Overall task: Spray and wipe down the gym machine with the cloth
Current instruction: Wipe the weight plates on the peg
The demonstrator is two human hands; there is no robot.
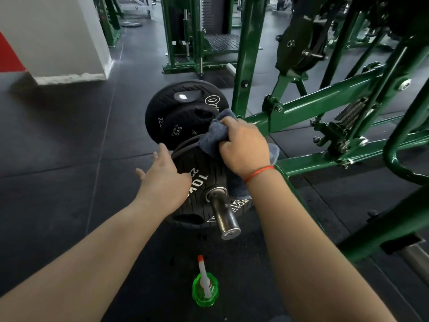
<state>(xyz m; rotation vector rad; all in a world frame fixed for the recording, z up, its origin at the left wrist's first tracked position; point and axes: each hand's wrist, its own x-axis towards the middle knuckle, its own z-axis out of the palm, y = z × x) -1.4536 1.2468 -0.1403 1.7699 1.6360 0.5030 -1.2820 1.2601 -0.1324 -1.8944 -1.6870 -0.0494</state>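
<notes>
My right hand [243, 147] grips a grey-blue cloth [218, 133] against the top edge of a black 10 kg weight plate [199, 196] loaded on a steel sleeve [224, 217] of the green gym machine [325, 98]. My left hand [162, 177] lies with straight fingers along the plate's left rim. Part of the cloth hangs behind the plate and under my right wrist. A green spray bottle [205, 289] with a white nozzle and red tip stands on the floor below the plate, untouched.
Two more black plates [183, 112] stand behind the near one. Green frame bars and a spring [352, 112] run to the right. A white pillar [69, 38] rises at the upper left. Black rubber floor [58, 147] spreads to the left.
</notes>
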